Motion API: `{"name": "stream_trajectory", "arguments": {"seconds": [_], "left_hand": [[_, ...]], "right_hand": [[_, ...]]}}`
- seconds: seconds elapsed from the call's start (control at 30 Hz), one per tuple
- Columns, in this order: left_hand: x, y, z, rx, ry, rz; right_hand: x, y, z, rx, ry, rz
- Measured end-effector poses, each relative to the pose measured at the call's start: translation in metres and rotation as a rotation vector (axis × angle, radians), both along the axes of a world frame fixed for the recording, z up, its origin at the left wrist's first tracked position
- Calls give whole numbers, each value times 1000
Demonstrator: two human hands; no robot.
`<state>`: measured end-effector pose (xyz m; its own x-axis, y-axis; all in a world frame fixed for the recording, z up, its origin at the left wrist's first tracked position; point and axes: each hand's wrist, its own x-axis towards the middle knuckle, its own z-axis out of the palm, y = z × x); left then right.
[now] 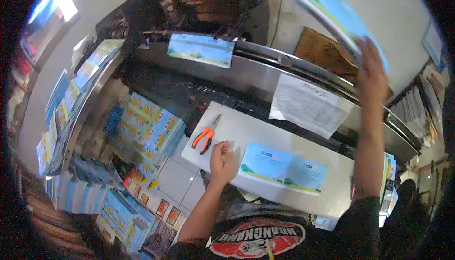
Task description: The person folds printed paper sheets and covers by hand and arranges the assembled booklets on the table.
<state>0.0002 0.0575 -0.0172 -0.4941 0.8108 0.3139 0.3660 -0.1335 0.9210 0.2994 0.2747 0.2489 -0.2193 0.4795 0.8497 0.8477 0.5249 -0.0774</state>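
My right hand is raised at the upper right, gripping a stack of blue printed sheets by its lower end. The stack is tilted and its pale edge shows. My left hand is curled over the white board, with something small and pale at its fingertips that I cannot make out. Beside it lie pliers with orange and black handles. To its right, a blue printed booklet or stack of sheets lies flat on the board.
A metal machine bar crosses behind the board, with another blue printed sheet on it. A paper with writing hangs from the bar. Piles of printed sheets stand at left, and a loaded shelf is beyond them.
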Motion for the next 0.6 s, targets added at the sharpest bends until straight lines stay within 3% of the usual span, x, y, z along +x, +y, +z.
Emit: {"name": "stream_trajectory", "arguments": {"seconds": [0.03, 0.07, 0.1, 0.13, 0.17, 0.2, 0.23, 0.27, 0.3, 0.33, 0.37, 0.4, 0.43, 0.47, 0.5, 0.6], "left_hand": [[1, 0, -2, -14, -52, 2], [1, 0, -1, -32, -105, -3], [1, -1, 1, -37, -38, -2], [1, -1, 5, -39, 24, -12], [2, -1, 8, -60, 11, -16], [1, 1, 6, -87, -8, -36], [-13, 5, -30, -66, 98, -21], [-4, 5, -23, -53, -54, -13], [5, 4, -16, -31, -207, 3], [-4, 1, -11, -133, -103, 9], [3, 2, -7, -63, -122, 35], [0, 0, -8, -96, -191, -9], [-4, 1, -13, -107, -189, -31], [-9, 2, -19, -121, -89, -20], [-15, 2, -23, -134, 14, -6], [-30, 0, -43, -73, -95, -31]], "right_hand": [[-8, 26, -12, 83, -89, -16], [-20, 43, -32, -7, -91, 32], [-48, 31, -31, -323, -133, 10], [-50, 69, -94, -38, -232, 46], [-63, 62, -117, -46, -316, 62], [-71, 56, -143, -155, -192, 220], [-74, 39, -156, -300, -83, 268], [-69, 21, -156, -187, -105, 364], [-67, 6, -170, -290, -143, 264], [-62, -9, -175, -625, -411, 150], [-52, -33, -184, -373, -325, 245], [-53, -54, -207, -330, -364, 173], [-48, -80, -201, -915, -327, 276], [-37, -118, -218, -782, -360, 293], [-20, -155, -212, -867, -390, 318], [25, -236, -221, -932, -479, 344]]}}
